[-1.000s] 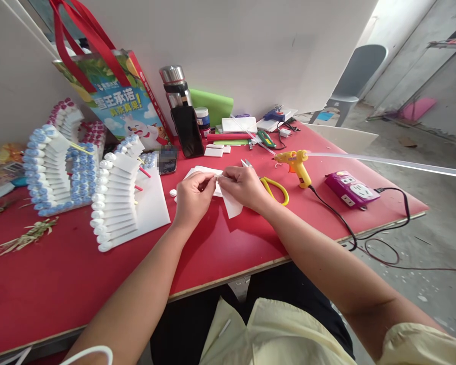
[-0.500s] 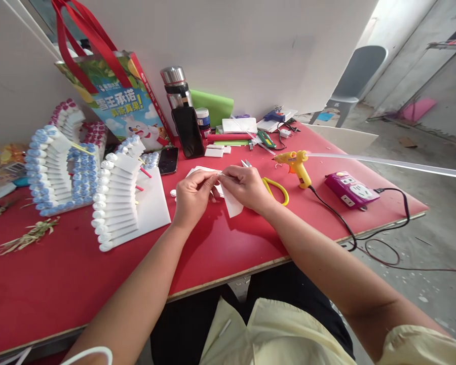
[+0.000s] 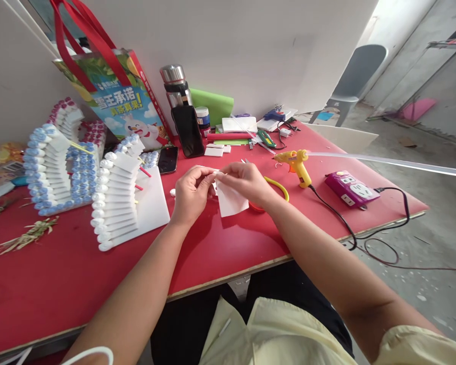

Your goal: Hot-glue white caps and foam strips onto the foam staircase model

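Observation:
My left hand (image 3: 191, 195) and my right hand (image 3: 248, 183) meet above the red table, both closed in a pinch. Between their fingertips is the upper edge of a piece of white paper (image 3: 231, 202), which hangs down below my right fingers. A small white bit shows where the fingertips meet, too small to name. Scissors with a yellow handle (image 3: 283, 188) lie partly hidden behind my right hand. Left of my left hand rests a small white ball (image 3: 172, 192). Further left stands a fan-shaped piece of white paper rolls (image 3: 117, 203) on a white board.
A yellow glue gun (image 3: 297, 166) and a purple power strip (image 3: 349, 188), both corded, sit to the right. Behind are a steel flask (image 3: 173, 74), a propped phone (image 3: 187, 132) and a gift bag (image 3: 125, 106). Blue-and-white fan pieces (image 3: 47, 170) and dried stalks (image 3: 28, 235) lie left.
The white paper has turned and now shows more of its flat face below my right hand. My fingers have shifted slightly while staying together at its upper edge.

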`<state>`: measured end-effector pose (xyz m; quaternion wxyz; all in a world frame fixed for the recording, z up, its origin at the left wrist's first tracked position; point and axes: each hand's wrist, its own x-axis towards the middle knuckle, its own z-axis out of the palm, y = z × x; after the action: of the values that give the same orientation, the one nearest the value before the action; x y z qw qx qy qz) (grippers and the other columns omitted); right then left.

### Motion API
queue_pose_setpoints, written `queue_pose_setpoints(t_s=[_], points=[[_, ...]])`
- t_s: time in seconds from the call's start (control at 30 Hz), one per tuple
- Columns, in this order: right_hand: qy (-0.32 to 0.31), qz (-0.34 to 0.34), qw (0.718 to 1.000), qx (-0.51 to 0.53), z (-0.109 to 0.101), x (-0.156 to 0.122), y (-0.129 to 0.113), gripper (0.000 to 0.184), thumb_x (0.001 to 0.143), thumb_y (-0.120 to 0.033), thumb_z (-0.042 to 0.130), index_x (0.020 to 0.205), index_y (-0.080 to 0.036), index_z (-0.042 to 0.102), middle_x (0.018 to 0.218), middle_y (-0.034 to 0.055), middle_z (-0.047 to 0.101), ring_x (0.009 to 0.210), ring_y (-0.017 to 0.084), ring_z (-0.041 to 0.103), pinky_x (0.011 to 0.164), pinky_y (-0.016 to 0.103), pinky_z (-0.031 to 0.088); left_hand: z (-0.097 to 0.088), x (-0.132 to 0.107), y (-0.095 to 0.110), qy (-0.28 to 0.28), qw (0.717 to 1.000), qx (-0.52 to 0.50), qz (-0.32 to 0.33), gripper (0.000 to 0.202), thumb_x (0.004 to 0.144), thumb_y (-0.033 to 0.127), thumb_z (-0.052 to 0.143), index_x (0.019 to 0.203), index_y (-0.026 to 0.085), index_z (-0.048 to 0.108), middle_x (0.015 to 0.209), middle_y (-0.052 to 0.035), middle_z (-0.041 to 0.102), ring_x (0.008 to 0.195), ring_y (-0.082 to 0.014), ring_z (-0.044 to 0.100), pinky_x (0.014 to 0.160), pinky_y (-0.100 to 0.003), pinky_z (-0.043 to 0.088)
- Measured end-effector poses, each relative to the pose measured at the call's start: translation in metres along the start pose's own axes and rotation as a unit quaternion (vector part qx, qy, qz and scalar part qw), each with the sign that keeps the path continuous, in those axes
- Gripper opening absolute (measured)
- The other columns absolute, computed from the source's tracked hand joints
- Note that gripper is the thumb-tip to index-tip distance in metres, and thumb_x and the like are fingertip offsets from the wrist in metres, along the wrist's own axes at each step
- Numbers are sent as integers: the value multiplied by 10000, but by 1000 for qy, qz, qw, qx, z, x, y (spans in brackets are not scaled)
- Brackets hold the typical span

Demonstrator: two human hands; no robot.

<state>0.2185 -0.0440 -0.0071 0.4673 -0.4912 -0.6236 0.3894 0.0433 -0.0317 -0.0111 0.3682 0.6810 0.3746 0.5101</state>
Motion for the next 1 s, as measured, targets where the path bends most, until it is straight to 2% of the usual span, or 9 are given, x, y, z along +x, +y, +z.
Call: queue_pose_setpoints(t_s=[0.07,0.17,0.27,0.4,0.57,0.63,0.7,0.87,1.0], points=[[-54,114,979,163,-6,4,-1,411,905,-574,598,919,-169,660,807,67,692,715,196,622,636,286,480,-2,1,1,-15,999,-33,-18,185,903,351,693,962,178,716,663,1,613,546,-106,564,516,-214,478],[-174,218,899,337,-11,5,-5,440,983,-559,467,967,-162,655,833,99,721,749,227,684,709,343,558,-5,3,2,-46,996,-63,-35,181,911,351,682,982,186,704,585,28,550,500,-100,514,470,-205,436],[-249,251,840,411,-8,3,-10,392,1028,-473,401,1011,-164,642,833,98,730,753,232,709,785,387,581,-5,2,5,-56,998,-34,-22,166,908,354,683,961,199,708,647,24,571,467,-80,493,444,-207,423],[-250,252,816,456,-5,0,-11,354,1050,-402,378,1072,-151,628,851,87,728,789,218,720,833,373,574,-4,0,10,-47,999,14,-1,190,873,384,718,912,198,729,960,-53,680,575,-87,570,467,-208,451],[-264,267,783,496,-7,1,-9,273,1044,-390,442,980,-179,604,706,-15,589,626,142,608,755,338,570,-4,0,8,-38,999,14,10,199,885,395,702,937,205,733,898,-42,655,633,-114,577,555,-228,490],[-260,262,791,488,-8,1,-8,234,1027,-366,496,936,-176,597,659,-47,510,529,96,489,653,274,541,-4,1,6,-31,999,17,28,169,888,365,702,924,204,739,827,-23,625,609,-104,534,581,-234,476],[-240,232,821,463,-9,1,-8,212,990,-364,574,925,-165,610,666,-50,499,504,75,421,568,229,487,-4,2,3,-27,999,4,25,156,891,347,700,936,205,746,727,-2,581,575,-99,491,566,-234,442],[-187,145,905,353,-8,-3,-8,309,853,-439,751,910,-154,646,754,-14,586,529,66,437,502,219,404,-3,3,-1,-11,999,-40,-20,180,869,361,725,937,197,748,608,14,535,541,-100,449,513,-228,376],[-110,72,968,216,-4,-3,-5,407,797,-534,770,824,-152,632,761,19,652,522,74,469,480,228,380,-3,4,-3,8,998,-45,-33,185,843,366,746,899,190,742,608,11,548,522,-98,453,492,-228,365]])
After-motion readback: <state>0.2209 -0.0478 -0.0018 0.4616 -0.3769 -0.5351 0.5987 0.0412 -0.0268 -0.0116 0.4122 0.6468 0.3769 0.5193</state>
